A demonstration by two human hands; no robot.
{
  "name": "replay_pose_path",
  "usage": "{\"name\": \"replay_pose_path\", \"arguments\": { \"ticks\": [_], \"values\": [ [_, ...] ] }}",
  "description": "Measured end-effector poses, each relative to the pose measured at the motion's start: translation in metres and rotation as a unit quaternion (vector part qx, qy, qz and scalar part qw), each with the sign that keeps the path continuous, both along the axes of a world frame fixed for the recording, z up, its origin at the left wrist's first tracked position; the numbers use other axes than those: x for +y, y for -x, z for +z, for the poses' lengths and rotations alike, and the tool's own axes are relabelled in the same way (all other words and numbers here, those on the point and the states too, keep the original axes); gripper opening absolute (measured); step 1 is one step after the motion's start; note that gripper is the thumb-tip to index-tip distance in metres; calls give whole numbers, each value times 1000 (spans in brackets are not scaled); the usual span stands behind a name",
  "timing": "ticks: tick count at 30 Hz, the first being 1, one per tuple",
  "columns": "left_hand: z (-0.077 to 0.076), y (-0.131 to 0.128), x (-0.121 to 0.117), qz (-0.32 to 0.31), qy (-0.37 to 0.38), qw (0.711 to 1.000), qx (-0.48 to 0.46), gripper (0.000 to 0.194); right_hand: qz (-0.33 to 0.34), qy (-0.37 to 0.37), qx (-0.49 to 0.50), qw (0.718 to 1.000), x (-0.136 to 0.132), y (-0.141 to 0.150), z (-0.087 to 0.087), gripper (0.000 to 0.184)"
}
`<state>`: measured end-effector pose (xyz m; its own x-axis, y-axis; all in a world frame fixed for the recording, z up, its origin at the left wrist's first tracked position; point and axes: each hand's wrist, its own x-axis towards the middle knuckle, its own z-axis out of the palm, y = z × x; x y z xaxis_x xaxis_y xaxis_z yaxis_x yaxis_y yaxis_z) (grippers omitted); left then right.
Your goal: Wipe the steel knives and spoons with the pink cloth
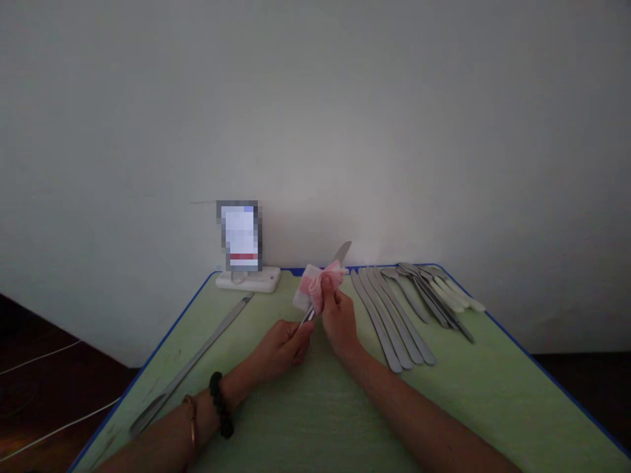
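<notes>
Above the middle of the green table, my left hand (287, 343) is closed round the handle of a metal table knife (344, 250). My right hand (339, 320) pinches a pink and white cloth (315, 284) folded about the knife. The blade's rounded tip sticks out past the cloth, pointing up and away. The middle of the knife is hidden under the cloth. Just to the right of my right hand, several table knives (389, 322) lie side by side on the table.
Spoons and forks (428, 295) lie heaped at the back right, with white-handled pieces (451, 295) among them. A long piece of cutlery (197, 358) lies along the left side. A blurred lit screen (241, 236) stands on a white base (249, 279) by the wall. The table (305, 420) has a blue edge.
</notes>
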<state>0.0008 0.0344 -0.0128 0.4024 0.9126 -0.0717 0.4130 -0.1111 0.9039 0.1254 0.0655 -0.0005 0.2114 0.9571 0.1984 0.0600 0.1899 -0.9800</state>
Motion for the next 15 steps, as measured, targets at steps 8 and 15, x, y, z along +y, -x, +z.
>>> {"name": "replay_pose_path", "arguments": {
  "ticks": [8, 15],
  "values": [
    [4, -2, -8, -57, -85, 991, 81, 53, -55, -8, 70, 996, 34, -35, 14, 53],
    [3, -1, -7, -79, -60, 992, 77, 55, -114, -7, 115, 987, 35, -43, 22, 53]
  ]
}}
